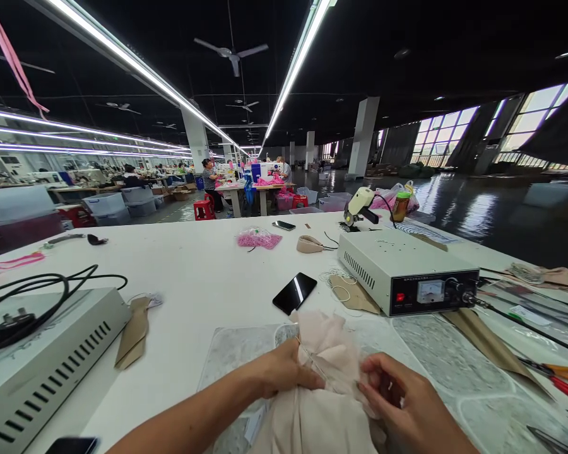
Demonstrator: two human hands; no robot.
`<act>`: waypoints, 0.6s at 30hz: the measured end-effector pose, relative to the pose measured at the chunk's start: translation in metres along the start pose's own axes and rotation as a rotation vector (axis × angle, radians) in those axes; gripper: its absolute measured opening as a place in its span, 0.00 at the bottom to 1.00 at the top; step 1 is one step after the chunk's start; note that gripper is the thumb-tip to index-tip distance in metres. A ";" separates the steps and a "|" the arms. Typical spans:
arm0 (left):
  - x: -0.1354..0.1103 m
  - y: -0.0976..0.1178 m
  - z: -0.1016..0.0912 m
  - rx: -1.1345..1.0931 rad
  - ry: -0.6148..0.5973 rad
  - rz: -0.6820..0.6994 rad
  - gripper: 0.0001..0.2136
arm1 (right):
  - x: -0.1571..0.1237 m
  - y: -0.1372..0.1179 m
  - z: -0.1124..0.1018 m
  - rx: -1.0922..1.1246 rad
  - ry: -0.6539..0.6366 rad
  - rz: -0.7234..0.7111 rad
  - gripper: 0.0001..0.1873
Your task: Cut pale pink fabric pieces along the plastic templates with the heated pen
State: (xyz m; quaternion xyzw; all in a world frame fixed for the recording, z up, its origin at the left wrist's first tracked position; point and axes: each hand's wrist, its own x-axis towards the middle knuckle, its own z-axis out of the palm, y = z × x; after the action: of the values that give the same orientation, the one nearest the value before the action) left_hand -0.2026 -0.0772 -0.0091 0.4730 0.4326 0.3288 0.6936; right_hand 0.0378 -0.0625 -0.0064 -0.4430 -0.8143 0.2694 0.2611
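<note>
Both of my hands grip a bunched piece of pale pink fabric (324,353) at the near edge of the white table (194,265). My left hand (284,369) pinches the cloth from the left, fingers closed on its folds. Opposite it, my right hand (400,394) holds the right side with fingers curled into the cloth. The fabric rests on a clear patterned mat (236,353). A black phone (294,292) lies just beyond the fabric.
A white power unit with a meter (404,271) stands right of centre; another grey unit with black cables (42,353) sits at left. Tan pieces (133,334), a pink bundle (258,238), a second phone (283,225) and red-handled tools (565,381) lie about. People work at far tables.
</note>
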 end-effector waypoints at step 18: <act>-0.007 0.013 0.002 -0.111 -0.097 0.035 0.34 | 0.000 -0.038 0.020 1.371 -0.198 0.418 0.21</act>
State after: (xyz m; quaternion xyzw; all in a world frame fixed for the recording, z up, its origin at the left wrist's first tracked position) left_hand -0.2039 -0.0793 0.0055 0.4568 0.3713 0.3409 0.7329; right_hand 0.0021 -0.0846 0.0045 -0.2995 -0.3802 0.8028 0.3481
